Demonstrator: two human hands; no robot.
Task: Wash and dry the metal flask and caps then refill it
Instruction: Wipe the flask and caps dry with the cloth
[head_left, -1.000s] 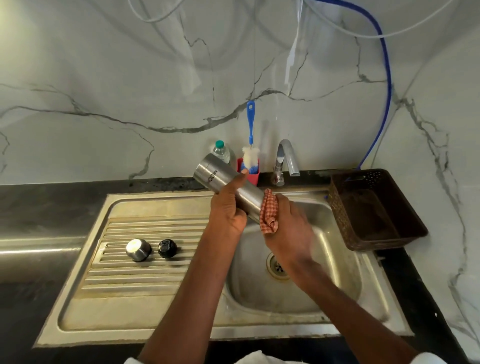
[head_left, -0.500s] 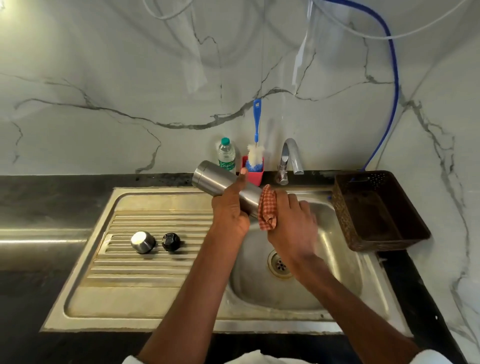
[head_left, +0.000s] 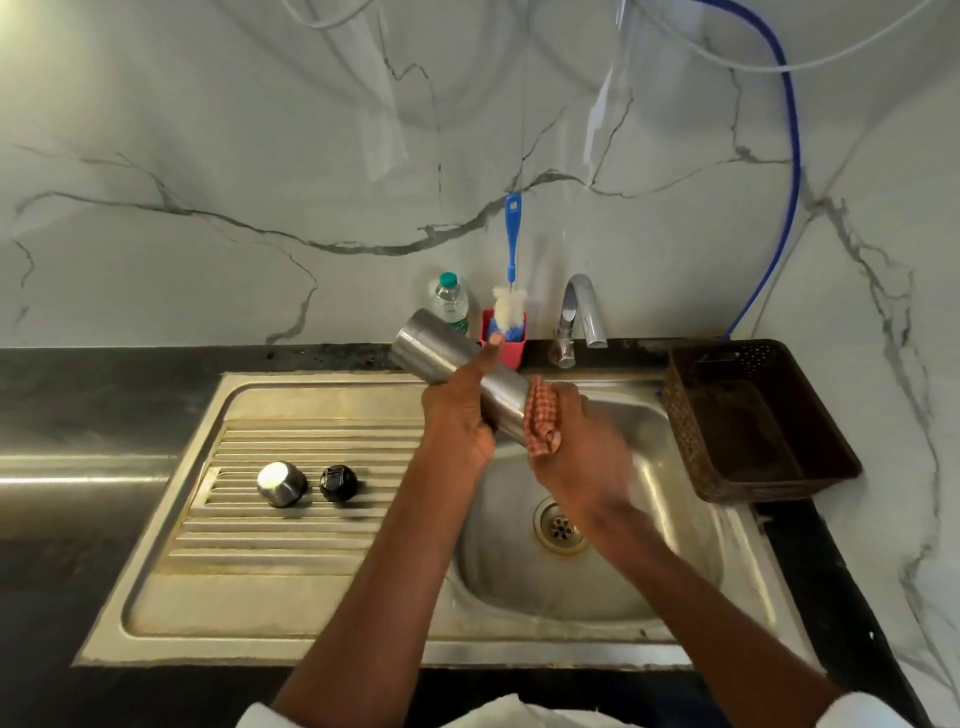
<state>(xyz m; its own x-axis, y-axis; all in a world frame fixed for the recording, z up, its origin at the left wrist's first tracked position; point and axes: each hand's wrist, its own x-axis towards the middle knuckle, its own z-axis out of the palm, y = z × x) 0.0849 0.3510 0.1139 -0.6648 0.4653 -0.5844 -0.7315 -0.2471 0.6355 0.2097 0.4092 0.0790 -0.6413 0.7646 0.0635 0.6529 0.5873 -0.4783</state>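
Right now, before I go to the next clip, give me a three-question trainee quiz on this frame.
1. True or false: the metal flask stands upright in the sink.
2. What does the right hand press against the flask?
3. Where do the steel cap and black cap lie? A) drainboard B) brown basket C) basin

Key: 1. False, the left hand holds it tilted above the sink. 2. A checked cloth. 3. A.

wall (head_left: 260, 156): white marble, grey veins, glare top left | counter (head_left: 78, 374): black stone | sink (head_left: 270, 613): steel, ribbed drainboard left, basin right | tap (head_left: 582, 306): chrome, at back | hose (head_left: 792, 156): blue, down wall | basket (head_left: 691, 441): brown, right of basin
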